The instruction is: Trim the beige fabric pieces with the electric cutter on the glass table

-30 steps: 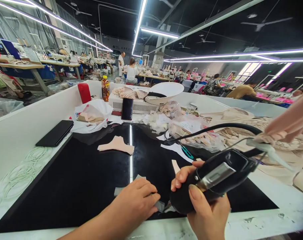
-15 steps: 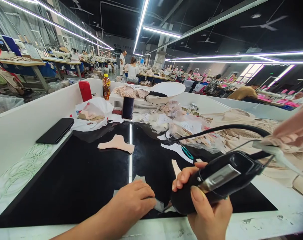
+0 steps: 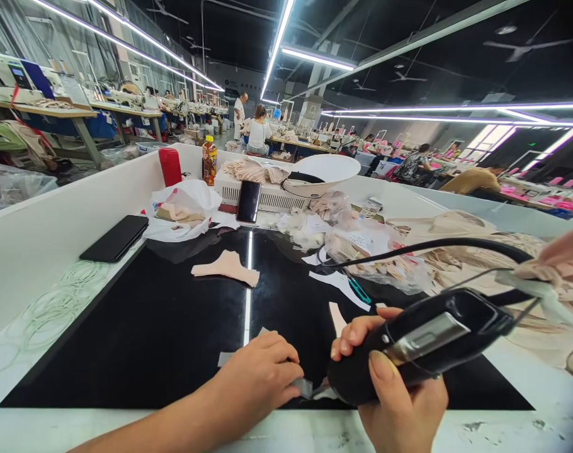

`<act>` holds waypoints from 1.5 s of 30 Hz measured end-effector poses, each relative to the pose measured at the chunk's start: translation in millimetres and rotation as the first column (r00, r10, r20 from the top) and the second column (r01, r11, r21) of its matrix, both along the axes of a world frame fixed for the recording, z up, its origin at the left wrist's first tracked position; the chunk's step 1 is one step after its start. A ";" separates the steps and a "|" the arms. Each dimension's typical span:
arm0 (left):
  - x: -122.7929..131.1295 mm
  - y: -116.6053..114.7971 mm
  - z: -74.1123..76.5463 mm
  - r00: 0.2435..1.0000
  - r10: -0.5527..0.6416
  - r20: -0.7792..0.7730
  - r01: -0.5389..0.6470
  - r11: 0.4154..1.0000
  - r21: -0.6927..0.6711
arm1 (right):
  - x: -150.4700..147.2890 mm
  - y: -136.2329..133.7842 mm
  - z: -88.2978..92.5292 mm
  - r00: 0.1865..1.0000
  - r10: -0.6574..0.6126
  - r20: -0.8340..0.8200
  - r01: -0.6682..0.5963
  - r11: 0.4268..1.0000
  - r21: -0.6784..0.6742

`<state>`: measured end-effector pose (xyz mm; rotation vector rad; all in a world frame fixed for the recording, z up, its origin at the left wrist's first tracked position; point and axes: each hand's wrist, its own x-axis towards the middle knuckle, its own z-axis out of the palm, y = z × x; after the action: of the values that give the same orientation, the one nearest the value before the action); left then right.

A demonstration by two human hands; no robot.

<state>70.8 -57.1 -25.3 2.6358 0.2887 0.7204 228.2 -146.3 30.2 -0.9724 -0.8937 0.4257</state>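
On the black worktop [image 3: 149,327], left hand [image 3: 260,377] pinches a grey fabric scrap [image 3: 306,387]; right hand [image 3: 400,402] clamps a black corded tool [image 3: 423,343]; white bag [image 3: 192,198] holds beige cloth [image 3: 173,212].

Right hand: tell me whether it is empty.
No, the right hand grips a black corded tool, beside the left hand, which pinches a grey scrap on the mat.

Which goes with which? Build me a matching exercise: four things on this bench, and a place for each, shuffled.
Things:
1. black tool
2. grey piece
3. red cylinder
4. phone

Places:
A. leaning on the white box
B. held in the right hand
C. standing near the bottle
D. pinched under the left hand

Pairs: 1-B, 2-D, 3-C, 4-A.
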 end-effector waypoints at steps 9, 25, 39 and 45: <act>0.3 1.1 -17.4 0.998 -0.024 0.062 0.023 0.999 0.023 | 3.1 -0.6 -2.0 1.000 -0.002 0.031 0.002 1.000 -0.001; -2.4 0.2 -31.0 0.999 -0.028 0.045 0.024 0.995 0.094 | -1.1 1.4 9.6 0.997 -0.070 -0.021 0.070 0.998 0.003; -1.7 -0.9 -29.9 0.999 -0.032 0.032 0.028 0.992 0.127 | 1.7 6.6 3.3 0.997 -0.074 -0.009 0.074 0.997 0.003; -1.6 1.2 -28.3 0.998 -0.035 0.044 0.028 0.989 0.149 | 2.3 4.7 0.2 0.997 -0.065 0.036 0.065 0.998 0.000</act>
<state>69.2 -55.9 -53.6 2.7514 0.1870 0.8210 230.5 -141.6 30.4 -1.0100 -0.8915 0.3539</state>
